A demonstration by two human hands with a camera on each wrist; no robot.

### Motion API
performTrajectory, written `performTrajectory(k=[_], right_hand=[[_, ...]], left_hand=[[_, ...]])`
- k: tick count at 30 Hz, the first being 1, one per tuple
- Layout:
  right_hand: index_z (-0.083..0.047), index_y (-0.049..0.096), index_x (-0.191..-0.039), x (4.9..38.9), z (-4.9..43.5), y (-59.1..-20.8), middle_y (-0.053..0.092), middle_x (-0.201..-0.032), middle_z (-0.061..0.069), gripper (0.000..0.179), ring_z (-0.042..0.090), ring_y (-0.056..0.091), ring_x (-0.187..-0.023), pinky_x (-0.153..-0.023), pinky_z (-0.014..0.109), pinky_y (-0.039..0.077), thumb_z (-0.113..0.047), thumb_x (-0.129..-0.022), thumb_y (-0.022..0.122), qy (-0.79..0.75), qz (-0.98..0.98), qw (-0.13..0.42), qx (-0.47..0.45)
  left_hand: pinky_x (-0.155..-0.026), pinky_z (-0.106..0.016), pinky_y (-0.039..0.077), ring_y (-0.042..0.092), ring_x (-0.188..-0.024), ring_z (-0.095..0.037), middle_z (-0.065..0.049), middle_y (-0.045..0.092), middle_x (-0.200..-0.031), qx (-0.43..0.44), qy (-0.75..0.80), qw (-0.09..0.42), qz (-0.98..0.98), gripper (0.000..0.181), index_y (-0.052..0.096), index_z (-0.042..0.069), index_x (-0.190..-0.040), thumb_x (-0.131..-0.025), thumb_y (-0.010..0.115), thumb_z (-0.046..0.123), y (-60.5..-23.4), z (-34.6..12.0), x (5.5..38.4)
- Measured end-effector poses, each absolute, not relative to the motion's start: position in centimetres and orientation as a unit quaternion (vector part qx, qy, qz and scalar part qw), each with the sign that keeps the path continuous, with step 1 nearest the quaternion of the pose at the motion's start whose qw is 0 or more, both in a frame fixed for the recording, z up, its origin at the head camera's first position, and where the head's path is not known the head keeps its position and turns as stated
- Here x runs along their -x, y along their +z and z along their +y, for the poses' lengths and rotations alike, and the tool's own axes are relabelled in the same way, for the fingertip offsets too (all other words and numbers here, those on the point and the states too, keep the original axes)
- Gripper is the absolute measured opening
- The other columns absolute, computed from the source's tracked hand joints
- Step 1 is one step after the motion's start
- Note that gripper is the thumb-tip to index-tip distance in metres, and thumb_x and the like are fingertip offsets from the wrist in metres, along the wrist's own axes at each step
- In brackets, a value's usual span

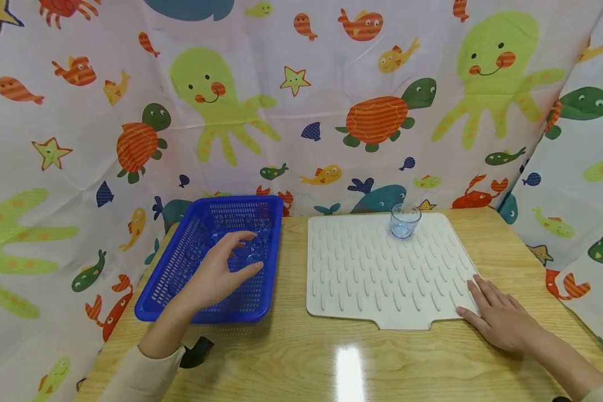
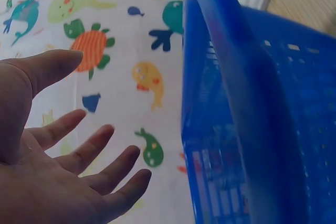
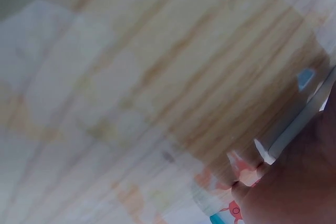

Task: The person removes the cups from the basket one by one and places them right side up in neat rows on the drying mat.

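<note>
My left hand (image 1: 216,276) hovers over the blue plastic basket (image 1: 275,251), fingers spread and slightly bent, holding nothing. In the left wrist view the same hand (image 2: 63,166) is apart from the basket wall. Several clear glasses lie inside the basket, partly hidden by the hand. On the right, my right hand (image 1: 505,321) rests on the near right corner of a white ridged drying mat (image 1: 341,268), its fingers extended over the edge. A small clear glass cup (image 1: 404,222) stands at the back of the mat.
A light wooden table (image 1: 281,357) carries everything, with a bright reflection near its front. Behind and at both sides hangs a white curtain (image 1: 261,56) printed with sea animals. The basket's raised rim surrounds the glasses.
</note>
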State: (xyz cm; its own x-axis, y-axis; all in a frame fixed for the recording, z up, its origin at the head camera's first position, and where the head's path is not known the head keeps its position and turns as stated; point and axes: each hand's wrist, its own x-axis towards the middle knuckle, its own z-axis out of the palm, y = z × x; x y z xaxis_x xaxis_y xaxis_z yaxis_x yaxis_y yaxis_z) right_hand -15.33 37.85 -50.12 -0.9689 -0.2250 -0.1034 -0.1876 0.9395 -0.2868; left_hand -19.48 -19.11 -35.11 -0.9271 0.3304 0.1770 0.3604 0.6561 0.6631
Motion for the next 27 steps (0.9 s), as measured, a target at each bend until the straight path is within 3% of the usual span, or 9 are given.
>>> performTrajectory(k=[9, 27], right_hand=[[0.014, 0.024, -0.155, 15.1, 37.6, -50.0, 0.018, -0.159, 0.040, 0.084, 0.062, 0.019, -0.142, -0.105, 0.080, 0.016, -0.052, -0.106, 0.046, -0.138, 0.983, 0.062, 0.104], [0.013, 0.022, -0.155, 15.1, 37.7, -50.0, 0.016, -0.160, 0.039, 0.084, 0.062, 0.017, -0.143, -0.107, 0.079, 0.015, -0.052, -0.107, 0.045, -0.141, 0.983, 0.061, 0.104]], left_hand=[[-0.111, -0.065, 0.036, 0.042, -0.139, -0.043, -0.018, 0.046, -0.150, 0.147, -0.353, 0.048, -0.923, 0.078, 0.034, 0.012, -0.156, -0.094, 0.076, 0.035, -36.1, -22.5, 18.5], [-0.103, -0.075, 0.036, 0.037, -0.140, -0.049, -0.025, 0.037, -0.155, 0.095, -0.321, 0.076, -0.939, 0.080, 0.034, 0.006, -0.155, -0.094, 0.076, 0.036, -37.5, -27.1, 17.1]])
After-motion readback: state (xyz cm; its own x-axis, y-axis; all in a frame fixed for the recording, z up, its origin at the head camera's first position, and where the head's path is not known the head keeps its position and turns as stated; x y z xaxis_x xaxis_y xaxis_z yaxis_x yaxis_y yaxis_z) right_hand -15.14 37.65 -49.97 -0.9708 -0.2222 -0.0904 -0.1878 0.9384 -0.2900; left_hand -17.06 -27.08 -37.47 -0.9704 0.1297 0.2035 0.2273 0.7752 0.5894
